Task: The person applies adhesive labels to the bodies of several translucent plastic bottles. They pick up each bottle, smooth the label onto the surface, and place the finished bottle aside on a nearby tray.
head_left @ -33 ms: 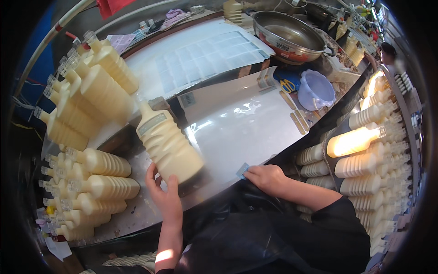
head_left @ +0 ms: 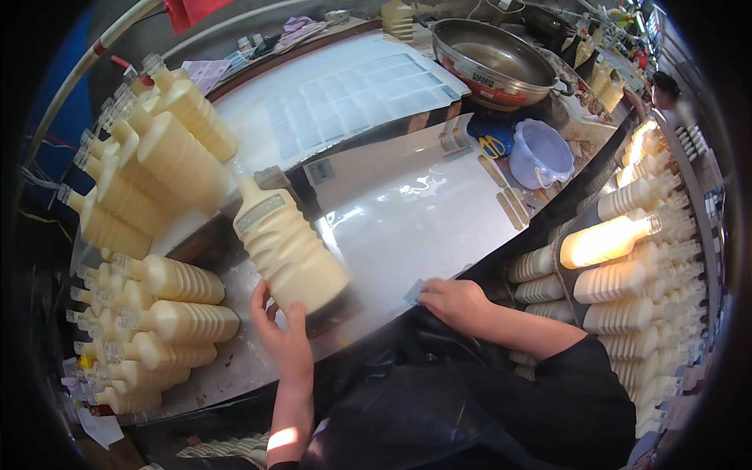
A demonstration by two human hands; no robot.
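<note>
A cream plastic bottle [head_left: 294, 254] with a clear neck and rippled sides lies tilted in front of me, its neck pointing away. On its upper shoulder sits a greyish rectangular label [head_left: 261, 213]. My left hand [head_left: 283, 337] grips the bottle's near end, thumb and fingers curled about its lower corner. Over the table's front edge, my right hand [head_left: 456, 304] is closed, pinching a small blue-grey label [head_left: 413, 292] between thumb and fingers. Beyond it lies a glossy clear sheet [head_left: 415, 211] on a white surface, with labels at its far corners.
Several cream bottles stand at far left [head_left: 184, 102], and more lie stacked at near left [head_left: 184, 321]. Racked bottles [head_left: 615, 282] fill the right. A label sheet [head_left: 352, 102], large metal pan [head_left: 493, 66], lilac bucket [head_left: 540, 153] and yellow-handled scissors [head_left: 492, 146] occupy the back. A person [head_left: 664, 90] is far right.
</note>
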